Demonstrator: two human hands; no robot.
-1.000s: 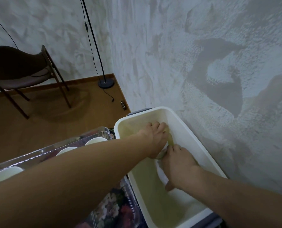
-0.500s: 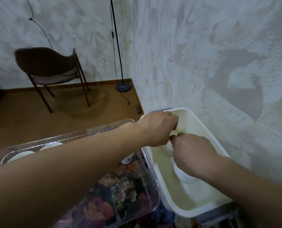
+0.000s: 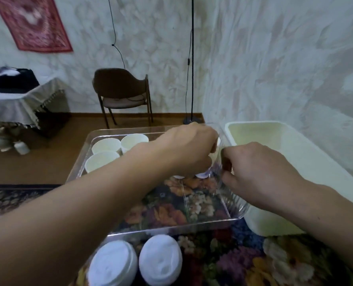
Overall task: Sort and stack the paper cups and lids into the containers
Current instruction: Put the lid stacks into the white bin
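Head view: both hands meet over the clear tray's point(image 3: 231, 207) right wall.
Left hand point(image 3: 189, 148) curls down on a paper cup point(image 3: 202, 174), mostly hidden beneath its fingers; right hand point(image 3: 260, 172) fingers curled, contents unclear. Three empty cups point(image 3: 105, 146) sit left of them; white bin point(image 3: 291, 153) right.

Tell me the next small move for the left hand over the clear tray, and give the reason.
Probably lower the left hand to set its cup down at the clear tray's right end: three open cups already stand at the far left, and the hand hovers over white cup bases there.
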